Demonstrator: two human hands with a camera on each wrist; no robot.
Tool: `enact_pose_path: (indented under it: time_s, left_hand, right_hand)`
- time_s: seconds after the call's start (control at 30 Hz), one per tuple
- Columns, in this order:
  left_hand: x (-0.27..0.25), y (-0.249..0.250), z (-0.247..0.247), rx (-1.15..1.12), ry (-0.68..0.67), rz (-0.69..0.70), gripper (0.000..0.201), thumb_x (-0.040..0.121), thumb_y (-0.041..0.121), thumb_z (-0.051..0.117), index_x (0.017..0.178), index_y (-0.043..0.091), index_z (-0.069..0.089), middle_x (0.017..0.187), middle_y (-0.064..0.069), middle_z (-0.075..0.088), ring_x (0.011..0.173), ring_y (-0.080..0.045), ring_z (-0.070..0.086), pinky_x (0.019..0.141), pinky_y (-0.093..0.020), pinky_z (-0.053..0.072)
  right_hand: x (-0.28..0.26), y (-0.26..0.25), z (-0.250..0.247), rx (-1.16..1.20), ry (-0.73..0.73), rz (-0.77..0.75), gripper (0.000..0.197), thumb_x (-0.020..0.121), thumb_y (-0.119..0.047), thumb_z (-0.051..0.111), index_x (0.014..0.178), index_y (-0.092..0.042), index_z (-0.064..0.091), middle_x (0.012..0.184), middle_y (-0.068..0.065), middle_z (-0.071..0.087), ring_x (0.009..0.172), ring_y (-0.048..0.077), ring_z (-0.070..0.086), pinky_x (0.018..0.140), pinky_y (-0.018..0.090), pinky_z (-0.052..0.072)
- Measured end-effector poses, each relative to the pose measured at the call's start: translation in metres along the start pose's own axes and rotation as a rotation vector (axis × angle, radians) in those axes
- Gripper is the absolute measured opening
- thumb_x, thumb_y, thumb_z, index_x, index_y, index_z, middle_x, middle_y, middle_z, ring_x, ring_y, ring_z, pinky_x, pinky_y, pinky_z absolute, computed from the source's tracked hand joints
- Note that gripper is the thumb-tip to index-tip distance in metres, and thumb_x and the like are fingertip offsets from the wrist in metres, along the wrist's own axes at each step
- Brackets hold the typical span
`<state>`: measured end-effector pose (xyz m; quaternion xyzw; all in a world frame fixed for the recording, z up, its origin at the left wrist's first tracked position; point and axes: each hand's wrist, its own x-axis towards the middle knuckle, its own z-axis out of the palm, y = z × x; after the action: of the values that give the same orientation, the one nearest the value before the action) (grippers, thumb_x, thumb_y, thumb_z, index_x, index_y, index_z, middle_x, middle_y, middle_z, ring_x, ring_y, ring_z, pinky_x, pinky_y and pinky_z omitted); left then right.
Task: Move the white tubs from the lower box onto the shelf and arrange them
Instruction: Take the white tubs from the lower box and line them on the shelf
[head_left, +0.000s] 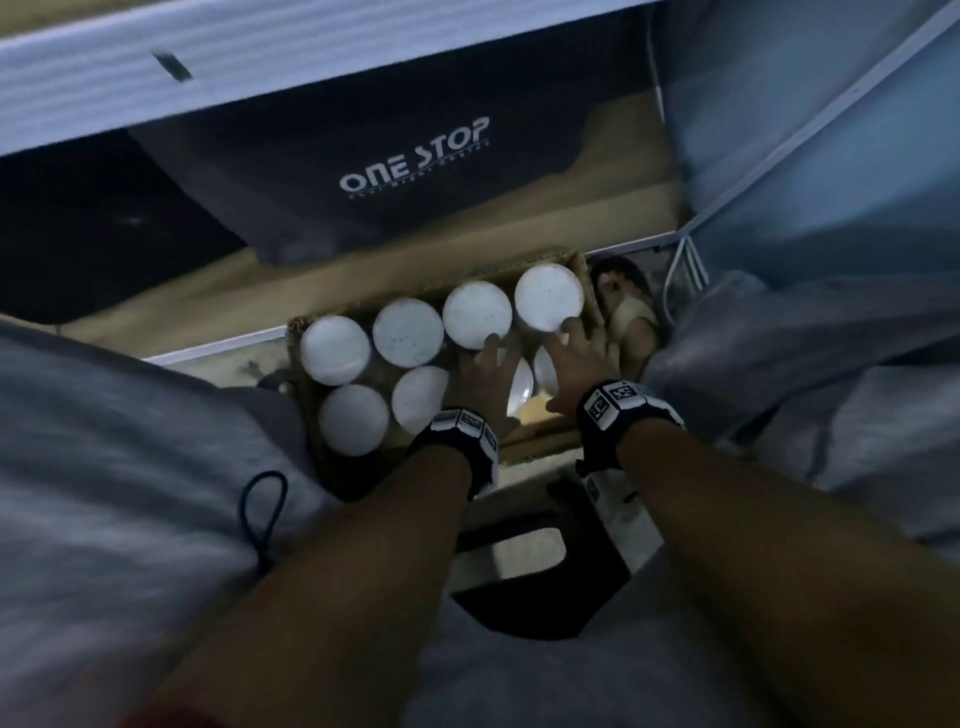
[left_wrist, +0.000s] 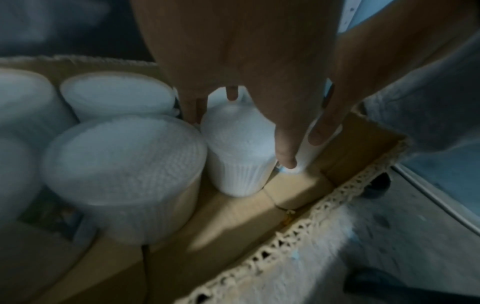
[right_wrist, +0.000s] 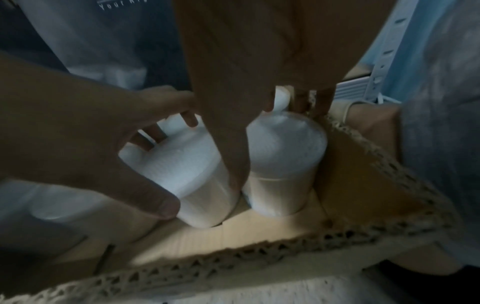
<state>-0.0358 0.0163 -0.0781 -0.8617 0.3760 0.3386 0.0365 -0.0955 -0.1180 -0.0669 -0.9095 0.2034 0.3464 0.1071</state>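
Note:
A cardboard box on the floor holds several upright white tubs in two rows. Both hands reach into its near right corner. My left hand grips one tub from above, thumb on its near side and fingers on the far side. My right hand grips the neighbouring tub by the box's right wall, its thumb down between the two tubs. Both tubs stand on the box floor. The hands hide most of them in the head view.
A white shelf edge runs across the top. Under it leans a black bag printed ONE STOP. Blue plastic sheeting hangs at the right. A black stool sits below my wrists, between my grey-clothed knees.

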Motion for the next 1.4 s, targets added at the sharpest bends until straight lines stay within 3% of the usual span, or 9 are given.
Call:
enact_pose_path:
  time_s: [0.13,0.43,0.67,0.77,0.87,1.0,1.13,1.4]
  left_hand:
    - [0.003,0.005,0.005,0.021,0.032,-0.016,0.093,0.069,0.025,0.077,0.145,0.025,0.024,0.151,-0.011,0.017,0.121,-0.043,0.04,0.097,-0.05,0.045]
    - [-0.004,0.001,-0.012,-0.074,-0.022,-0.02,0.089,0.07,0.02,0.075,0.144,0.024,0.026,0.148,-0.011,0.02,0.121,-0.044,0.038,0.096,-0.053,0.045]
    - [-0.03,0.007,-0.058,-0.148,-0.033,-0.092,0.099,0.063,0.035,0.077,0.144,0.029,0.021,0.143,-0.012,0.025,0.128,-0.043,0.035,0.105,-0.055,0.037]
    - [-0.051,0.011,-0.093,-0.123,0.031,-0.058,0.086,0.066,0.034,0.074,0.14,0.024,0.032,0.141,-0.011,0.034,0.13,-0.036,0.035,0.1,-0.047,0.04]
    - [-0.071,0.007,-0.126,-0.113,0.127,-0.024,0.071,0.062,0.032,0.072,0.127,0.022,0.044,0.127,-0.01,0.047,0.12,-0.032,0.048,0.088,-0.04,0.043]
    - [-0.099,0.0,-0.163,-0.174,0.182,-0.049,0.091,0.057,0.038,0.082,0.136,0.027,0.037,0.13,-0.009,0.04,0.116,-0.034,0.05,0.094,-0.039,0.048]
    - [-0.132,0.001,-0.203,-0.157,0.231,-0.065,0.092,0.052,0.04,0.083,0.132,0.032,0.04,0.126,-0.009,0.039,0.114,-0.04,0.049,0.093,-0.049,0.05]
    - [-0.196,-0.013,-0.277,-0.162,0.386,-0.03,0.096,0.05,0.036,0.086,0.134,0.031,0.042,0.125,-0.006,0.044,0.113,-0.032,0.054,0.091,-0.044,0.052]
  right_hand:
    - [0.0,-0.003,0.005,-0.014,0.047,0.018,0.092,0.07,-0.013,0.073,0.145,-0.033,0.023,0.15,0.012,0.017,0.126,0.043,0.032,0.102,0.054,0.03]
    - [-0.007,-0.004,-0.014,0.043,-0.014,0.044,0.096,0.068,-0.019,0.079,0.145,-0.034,0.024,0.15,0.012,0.013,0.132,0.044,0.026,0.106,0.056,0.027]
    - [-0.039,-0.011,-0.056,0.087,0.012,0.008,0.09,0.064,-0.024,0.081,0.14,-0.033,0.032,0.148,0.01,0.012,0.131,0.044,0.026,0.102,0.055,0.038]
    - [-0.063,-0.015,-0.083,0.093,0.092,0.004,0.083,0.063,-0.032,0.077,0.134,-0.036,0.035,0.146,0.008,0.013,0.131,0.042,0.026,0.104,0.054,0.036]
    - [-0.086,-0.018,-0.11,0.13,0.187,-0.019,0.072,0.061,-0.034,0.075,0.124,-0.036,0.041,0.133,0.007,0.022,0.122,0.04,0.033,0.103,0.051,0.036]
    - [-0.115,-0.026,-0.144,0.164,0.285,-0.058,0.07,0.058,-0.034,0.081,0.119,-0.035,0.047,0.129,0.005,0.023,0.119,0.036,0.036,0.102,0.047,0.037]
    - [-0.144,-0.037,-0.179,0.166,0.39,-0.118,0.08,0.058,-0.036,0.082,0.129,-0.039,0.044,0.129,0.004,0.027,0.119,0.033,0.034,0.104,0.047,0.033]
    - [-0.198,-0.057,-0.246,0.199,0.552,-0.234,0.087,0.057,-0.037,0.083,0.134,-0.04,0.041,0.128,0.004,0.032,0.12,0.031,0.035,0.103,0.043,0.032]
